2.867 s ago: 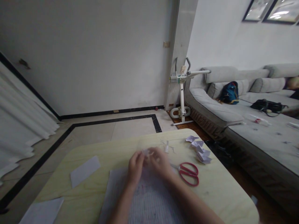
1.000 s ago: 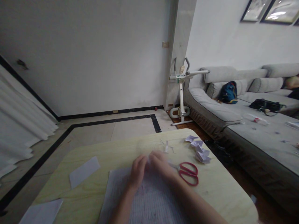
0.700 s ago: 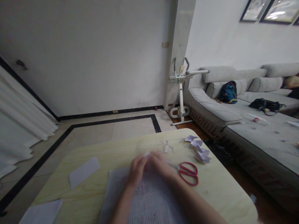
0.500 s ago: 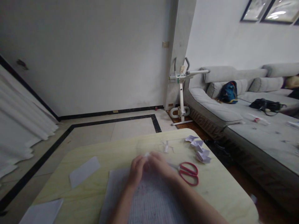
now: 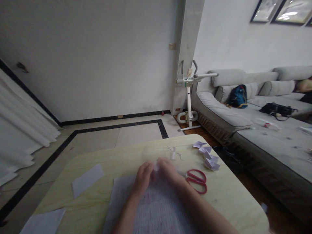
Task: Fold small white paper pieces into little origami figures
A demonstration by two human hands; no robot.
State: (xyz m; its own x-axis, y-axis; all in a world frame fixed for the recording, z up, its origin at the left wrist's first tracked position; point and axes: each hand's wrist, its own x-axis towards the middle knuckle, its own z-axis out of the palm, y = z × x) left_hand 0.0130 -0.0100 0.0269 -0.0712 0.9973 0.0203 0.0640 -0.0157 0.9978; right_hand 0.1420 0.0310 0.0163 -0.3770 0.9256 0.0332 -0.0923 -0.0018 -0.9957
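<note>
From where I stand, the red-handled scissors [image 5: 196,180] are the easiest thing to steer by, lying on the pale wooden desk [image 5: 234,201] with their blades running toward the person's right hand [image 5: 168,172]. Just left of the scissors, that hand and the left hand [image 5: 143,178] meet, fingers closed on a small piece of white paper [image 5: 156,166] held between them. The fingers of the right are blurred, so I can't make out its exact grip or the paper's shape.

A lined sheet [image 5: 151,211], covered in writing, lies left of the scissors and nearer the person, partly under the forearms. Beyond the scissors and a little left are some thin paper strips [image 5: 173,153]; beyond them and slightly right sits a cluster of folded papers [image 5: 211,165], close together. Well left of the scissors lies a blank white slip [image 5: 87,180], and farther left and nearer the person, another white sheet [image 5: 44,222].
</note>
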